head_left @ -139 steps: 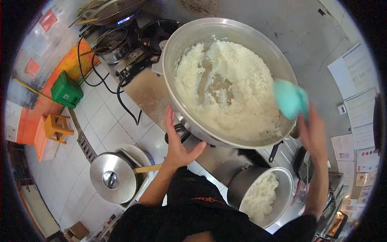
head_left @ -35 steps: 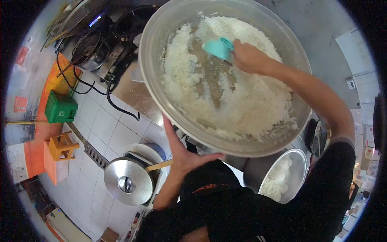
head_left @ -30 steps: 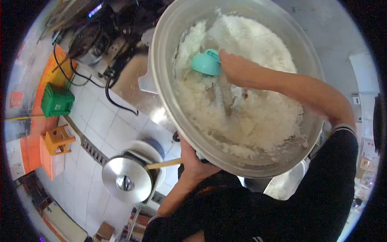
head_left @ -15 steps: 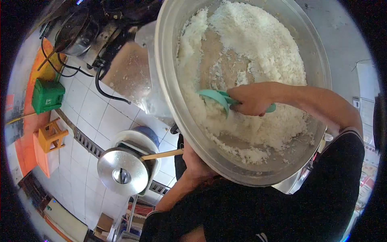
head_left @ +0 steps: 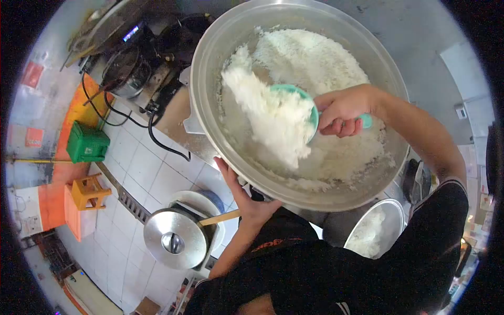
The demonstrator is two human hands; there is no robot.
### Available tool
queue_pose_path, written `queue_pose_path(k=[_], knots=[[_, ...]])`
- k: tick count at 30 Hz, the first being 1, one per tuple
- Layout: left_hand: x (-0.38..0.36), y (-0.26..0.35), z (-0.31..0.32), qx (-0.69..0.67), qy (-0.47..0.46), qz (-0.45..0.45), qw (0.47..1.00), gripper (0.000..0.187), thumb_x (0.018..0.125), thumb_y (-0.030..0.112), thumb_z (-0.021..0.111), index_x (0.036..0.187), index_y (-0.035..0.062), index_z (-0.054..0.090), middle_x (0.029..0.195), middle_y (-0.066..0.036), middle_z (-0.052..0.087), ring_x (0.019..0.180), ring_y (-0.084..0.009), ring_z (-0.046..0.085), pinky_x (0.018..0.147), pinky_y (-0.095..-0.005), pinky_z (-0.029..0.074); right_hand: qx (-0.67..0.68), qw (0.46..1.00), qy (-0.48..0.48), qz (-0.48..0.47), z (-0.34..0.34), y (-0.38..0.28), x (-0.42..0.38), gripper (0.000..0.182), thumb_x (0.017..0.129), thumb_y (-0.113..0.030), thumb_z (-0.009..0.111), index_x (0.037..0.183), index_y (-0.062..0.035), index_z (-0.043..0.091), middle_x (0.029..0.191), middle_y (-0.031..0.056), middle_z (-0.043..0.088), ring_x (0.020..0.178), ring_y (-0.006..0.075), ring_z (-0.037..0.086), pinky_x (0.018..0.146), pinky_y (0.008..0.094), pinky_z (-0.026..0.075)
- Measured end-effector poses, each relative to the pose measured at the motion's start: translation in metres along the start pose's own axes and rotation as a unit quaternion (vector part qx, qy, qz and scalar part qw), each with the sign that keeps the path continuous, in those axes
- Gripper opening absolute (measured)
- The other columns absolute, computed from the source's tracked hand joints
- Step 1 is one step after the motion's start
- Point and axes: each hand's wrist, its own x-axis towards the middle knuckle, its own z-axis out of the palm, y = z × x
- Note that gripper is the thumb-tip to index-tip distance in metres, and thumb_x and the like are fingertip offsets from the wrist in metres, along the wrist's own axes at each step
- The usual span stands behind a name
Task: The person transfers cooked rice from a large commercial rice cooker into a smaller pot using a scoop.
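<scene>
My right hand (head_left: 344, 111) is closed round the handle of a teal plastic scoop (head_left: 292, 89). A large mound of white rice (head_left: 268, 115) is heaped on the scoop, above the rest of the rice (head_left: 315, 55) in a wide metal pot (head_left: 212, 128). That pot is tilted, and rice clings along its inner wall. My left hand (head_left: 251, 207) holds the pot from outside at its lower left, fingers and thumb spread along the rim. A smaller metal bowl (head_left: 396, 215) with white rice in it stands below the pot, near my right sleeve.
A lidded metal pot (head_left: 176, 239) with a wooden handle (head_left: 220, 217) beside it stands at lower left. Behind are a stove with a dark pan (head_left: 126, 71) and a black hose (head_left: 157, 137). A green bin (head_left: 86, 142) and an orange stool (head_left: 90, 191) stand on the tiled floor.
My right hand has raised the scoop out of the rice with a big heap on it. The large pot sits higher in view, and the smaller bowl of rice has come into sight.
</scene>
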Motion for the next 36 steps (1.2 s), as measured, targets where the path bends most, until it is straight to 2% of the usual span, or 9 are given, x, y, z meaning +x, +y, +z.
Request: queue_pose_path(k=[6,14,15,18,19,24,29,32,36], knots=[[-0.028,0.041,0.012,0.165,0.17,0.235,0.943,0.106,0.063,0.048,0.081,0.138,-0.0017,0.026,0.14,-0.026,0.025,0.132,-0.037,0.028,0.107,-0.046,0.025,0.094,0.98,0.066,-0.164,0.04,0.057,-0.105,0.014,0.088,-0.018,0.052,0.078,-0.0085,0.049,0.052,-0.0064,0.03,0.037,0.0012,0.028,0.026,0.0198,0.02],[-0.116,0.057,0.071,-0.151,-0.054,0.307,0.938,0.053,0.068,0.032,0.072,0.103,0.0012,0.047,0.107,-0.017,0.049,0.096,-0.0287,0.051,0.083,-0.0398,0.044,0.421,0.867,0.21,-0.161,0.177,0.321,-0.179,0.038,0.078,-0.014,0.067,0.112,0.0012,0.058,0.075,0.0121,0.061,0.057,0.018,0.058,0.047,0.034,0.048],[-0.124,0.064,0.072,-0.136,-0.068,0.291,0.945,0.049,0.069,0.031,0.071,0.102,0.0018,0.048,0.104,-0.016,0.05,0.094,-0.0286,0.052,0.081,-0.0407,0.045,0.156,0.854,0.456,-0.193,0.209,0.349,-0.164,0.058,0.071,-0.013,0.069,0.124,0.0002,0.05,0.103,0.0158,0.057,0.089,0.0251,0.053,0.075,0.0381,0.042],[-0.141,0.059,0.082,-0.141,-0.058,0.275,0.949,0.038,0.074,0.026,0.065,0.099,0.0026,0.048,0.104,-0.017,0.048,0.094,-0.0284,0.051,0.081,-0.0405,0.044,-0.069,0.701,0.684,0.187,0.281,0.444,-0.046,0.059,0.075,-0.009,0.059,0.127,-0.0004,0.034,0.093,0.0261,0.063,0.069,0.0415,0.063,0.062,0.0502,0.053],[-0.138,0.062,0.083,-0.098,-0.064,0.301,0.946,0.041,0.078,0.025,0.055,0.108,-0.001,0.045,0.106,-0.019,0.048,0.098,-0.0276,0.048,0.085,-0.0384,0.04,-0.087,0.718,0.678,0.133,0.302,0.435,-0.032,0.042,0.08,-0.007,0.055,0.119,-0.0006,0.04,0.07,0.027,0.059,0.063,0.0456,0.06,0.054,0.0551,0.047],[-0.124,0.061,0.077,-0.059,0.007,0.262,0.963,0.04,0.079,0.022,0.056,0.109,-0.0011,0.045,0.114,-0.019,0.044,0.105,-0.0261,0.044,0.092,-0.0365,0.036,-0.113,0.623,0.763,0.132,0.31,0.431,-0.08,0.03,0.083,-0.008,0.055,0.109,-0.001,0.041,0.062,0.0208,0.059,0.055,0.0404,0.06,0.047,0.0494,0.047],[-0.088,0.063,0.071,-0.098,0.193,0.213,0.953,0.047,0.08,0.029,0.061,0.114,0.0006,0.043,0.119,-0.016,0.039,0.106,-0.025,0.043,0.091,-0.0361,0.035,-0.001,0.68,0.728,-0.087,0.286,0.397,-0.141,0.039,0.087,-0.003,0.051,0.123,0.0011,0.039,0.099,0.0264,0.062,0.095,0.0372,0.062,0.07,0.0444,0.047],[-0.07,0.046,0.045,-0.062,0.206,0.179,0.96,0.06,0.078,0.032,0.065,0.122,0.0009,0.04,0.125,-0.016,0.038,0.112,-0.0237,0.041,0.092,-0.0355,0.035,0.179,0.71,0.647,-0.209,0.258,0.34,-0.152,0.048,0.088,-0.002,0.046,0.135,-0.0016,0.034,0.084,-0.0011,0.049,0.059,0.0035,0.042,0.05,0.0175,0.035],[-0.05,0.032,0.01,0.021,0.151,0.124,0.981,0.082,0.073,0.035,0.069,0.136,0.0018,0.028,0.138,-0.016,0.031,0.122,-0.0254,0.038,0.099,-0.0391,0.031,0.053,0.755,0.585,-0.293,0.199,0.231,-0.149,0.042,0.09,-0.002,0.046,0.131,0.0002,0.038,0.081,0.0013,0.051,0.057,0.0049,0.044,0.049,0.0202,0.035]])
